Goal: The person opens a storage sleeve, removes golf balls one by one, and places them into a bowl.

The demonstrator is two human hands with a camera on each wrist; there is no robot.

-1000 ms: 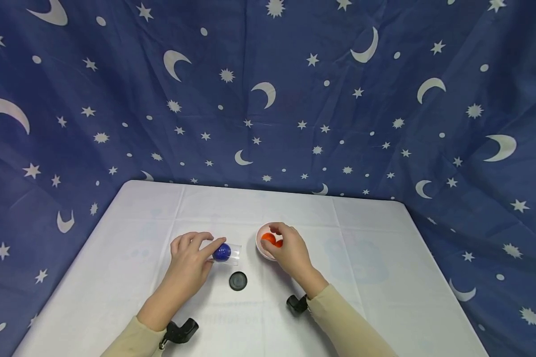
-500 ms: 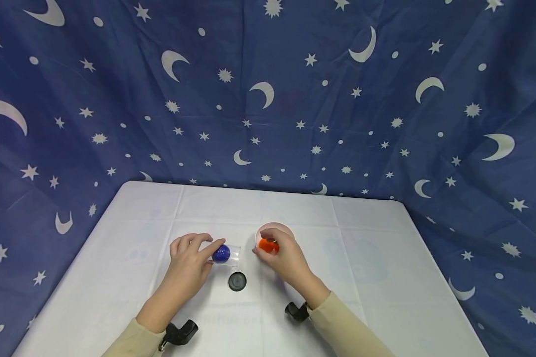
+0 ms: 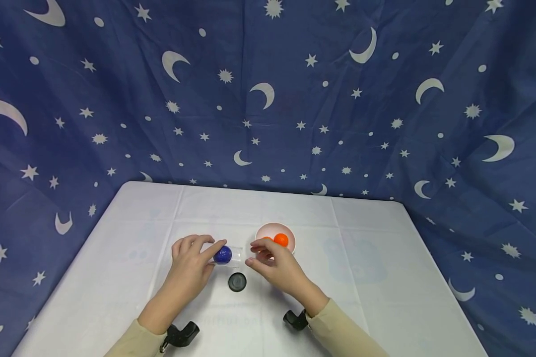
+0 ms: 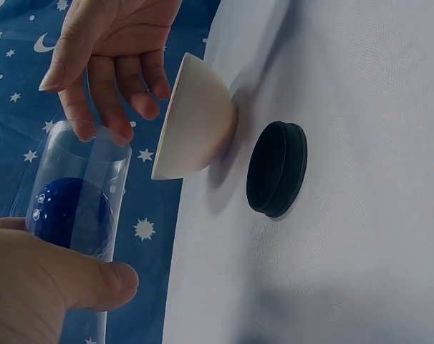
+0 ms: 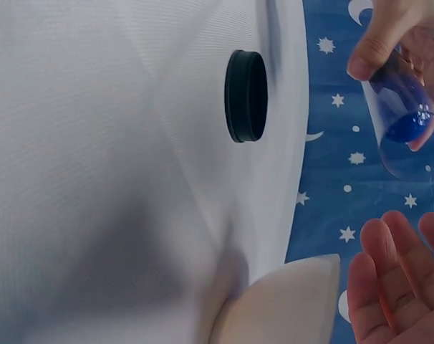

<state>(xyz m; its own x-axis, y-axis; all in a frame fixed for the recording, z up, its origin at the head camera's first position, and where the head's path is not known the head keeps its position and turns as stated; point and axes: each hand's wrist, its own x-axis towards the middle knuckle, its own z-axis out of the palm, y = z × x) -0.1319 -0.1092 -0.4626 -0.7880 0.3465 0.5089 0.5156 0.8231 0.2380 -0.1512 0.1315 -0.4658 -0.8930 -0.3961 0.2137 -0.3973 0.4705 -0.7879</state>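
Observation:
My left hand (image 3: 188, 267) grips a clear tube (image 3: 236, 257) lying sideways, its open end facing right. Inside the tube sits a glossy blue ball (image 3: 223, 255), seen through the wall in both wrist views. My right hand (image 3: 283, 270) hovers just right of the tube's mouth, over the near-left side of a small pale pink bowl (image 3: 268, 229). Its fingers (image 5: 382, 258) are loosely bent, with nothing visible between them. In the bowl are two orange balls: one orange ball (image 3: 281, 240) shows clearly, the other is mostly behind the fingers.
A round dark lid (image 3: 237, 282) lies on the white table (image 3: 362, 258), in front of the tube. Behind the table hangs a blue curtain (image 3: 295, 99) with moons and stars. Each wrist carries a black camera mount (image 3: 182, 334).
My right hand has moved left and nearer, from over the bowl's middle toward the tube. The orange balls have shifted within the bowl. The left hand and tube stay nearly still.

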